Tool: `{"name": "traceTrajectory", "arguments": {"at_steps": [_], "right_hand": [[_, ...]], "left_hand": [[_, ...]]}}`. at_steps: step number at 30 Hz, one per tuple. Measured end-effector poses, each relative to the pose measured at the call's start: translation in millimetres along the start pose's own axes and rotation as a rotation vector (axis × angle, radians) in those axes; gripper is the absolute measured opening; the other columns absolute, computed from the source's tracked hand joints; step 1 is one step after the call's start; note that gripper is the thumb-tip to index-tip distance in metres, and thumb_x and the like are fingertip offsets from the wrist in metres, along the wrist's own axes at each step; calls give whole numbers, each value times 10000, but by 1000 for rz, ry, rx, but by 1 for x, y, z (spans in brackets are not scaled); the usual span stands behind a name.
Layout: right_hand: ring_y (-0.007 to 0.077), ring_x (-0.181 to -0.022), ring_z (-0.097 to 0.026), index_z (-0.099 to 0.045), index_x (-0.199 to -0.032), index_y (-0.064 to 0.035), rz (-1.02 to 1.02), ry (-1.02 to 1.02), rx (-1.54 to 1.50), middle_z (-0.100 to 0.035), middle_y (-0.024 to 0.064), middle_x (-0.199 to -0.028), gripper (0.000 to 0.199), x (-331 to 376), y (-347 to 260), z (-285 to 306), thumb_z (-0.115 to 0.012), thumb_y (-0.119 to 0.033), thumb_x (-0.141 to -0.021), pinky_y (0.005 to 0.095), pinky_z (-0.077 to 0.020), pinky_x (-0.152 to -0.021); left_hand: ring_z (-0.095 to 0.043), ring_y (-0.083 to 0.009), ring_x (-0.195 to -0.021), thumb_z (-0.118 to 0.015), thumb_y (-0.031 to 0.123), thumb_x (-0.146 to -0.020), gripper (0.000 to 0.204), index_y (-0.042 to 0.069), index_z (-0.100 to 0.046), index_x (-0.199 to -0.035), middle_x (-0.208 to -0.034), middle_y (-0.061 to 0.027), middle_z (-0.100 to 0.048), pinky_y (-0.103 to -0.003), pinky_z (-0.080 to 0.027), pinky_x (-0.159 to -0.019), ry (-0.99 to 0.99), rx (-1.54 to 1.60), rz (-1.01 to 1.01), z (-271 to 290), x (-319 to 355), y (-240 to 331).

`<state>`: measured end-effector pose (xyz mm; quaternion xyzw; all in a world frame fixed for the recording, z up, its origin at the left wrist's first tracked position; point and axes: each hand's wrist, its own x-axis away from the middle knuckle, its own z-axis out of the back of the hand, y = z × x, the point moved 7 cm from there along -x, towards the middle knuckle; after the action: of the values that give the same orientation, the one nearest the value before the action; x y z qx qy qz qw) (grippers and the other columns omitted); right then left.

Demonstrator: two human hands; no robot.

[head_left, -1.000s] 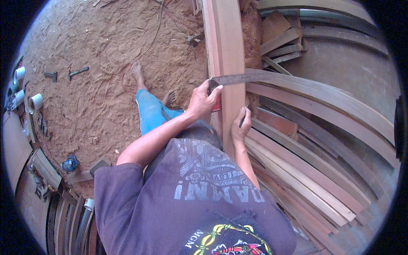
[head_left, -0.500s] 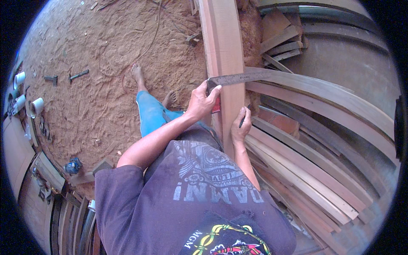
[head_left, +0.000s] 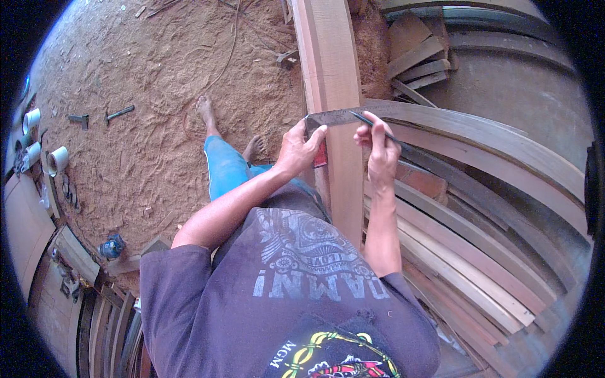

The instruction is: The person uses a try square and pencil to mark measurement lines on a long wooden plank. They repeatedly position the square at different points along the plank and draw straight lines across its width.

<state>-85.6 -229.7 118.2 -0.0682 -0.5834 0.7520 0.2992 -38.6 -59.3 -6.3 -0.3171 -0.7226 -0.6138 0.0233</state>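
A long wooden board (head_left: 339,69) runs away from my body, and a try square lies on it with its dark metal blade (head_left: 334,118) across the width. My left hand (head_left: 296,150) grips the square at its corner, thumb on top, against the board's left edge. Below the thumb shows a red part (head_left: 320,155) of the square's stock. My right hand (head_left: 382,151) is closed around a dark pencil (head_left: 359,117), over the board's right edge. The pencil's tip points left, close to the blade; whether it touches cannot be made out.
Several planks (head_left: 466,252) lie stacked on the right, with offcuts (head_left: 419,60) farther back. Sawdust covers the ground (head_left: 157,82) at left, where a hammer (head_left: 120,113), a dark T-shaped tool (head_left: 80,120), white cups (head_left: 58,160) and a blue power tool (head_left: 111,246) lie. A cord (head_left: 230,57) trails there.
My right hand has moved away from my body, up toward the square's blade, and the pencil now lies slanted with its tip to the left. My left hand keeps its grip on the square.
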Motion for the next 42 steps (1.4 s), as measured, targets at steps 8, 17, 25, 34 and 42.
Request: {"name": "traceTrajectory", "arguments": {"at_steps": [8,17,25,34,42], "right_hand": [[78,-734,-646,-774,-999,-21,-91,-252,126,-706,2,-805,323,-58,18,-57,-671,-320,-1068,239,-536,-692],[87,-734,-677,-766,-980,-29,-90,-124,106,-721,15,-818,313,-62,25,-37,-675,-316,-1066,245,-548,-677],[88,-735,-673,-753,-987,-33,-69,-136,198,-711,5,-801,300,-69,18,-34,-665,-308,-1069,269,-544,-680],[284,-804,-737,-728,-948,-41,599,-213,769,-734,127,-875,162,-32,-38,-91,-653,-160,-1027,392,-569,-727],[111,-645,-626,-700,-960,-44,-332,195,-229,-645,4,-742,346,1,60,5,-645,-368,-1068,252,-540,-629]], "left_hand": [[-691,-139,-953,-681,269,-1036,337,16,-690,-1260,-1038,-86,-766,-347,-559,-876,-16,-48,13,-1,-2,-2],[-733,-185,-931,-705,283,-1005,350,26,-701,-1242,-999,-143,-780,-380,-573,-855,9,-41,-3,0,-1,0],[-682,-129,-935,-682,271,-1034,332,15,-693,-1244,-1025,-74,-765,-340,-558,-870,-12,-68,28,0,-1,5],[-762,-274,-996,-693,317,-1007,364,37,-701,-1239,-1062,-194,-781,-413,-577,-882,-1,-165,46,4,-5,0],[-759,-253,-994,-691,328,-1016,368,16,-714,-1211,-1077,-184,-787,-409,-576,-893,-55,-75,-14,-1,8,-1]]}}
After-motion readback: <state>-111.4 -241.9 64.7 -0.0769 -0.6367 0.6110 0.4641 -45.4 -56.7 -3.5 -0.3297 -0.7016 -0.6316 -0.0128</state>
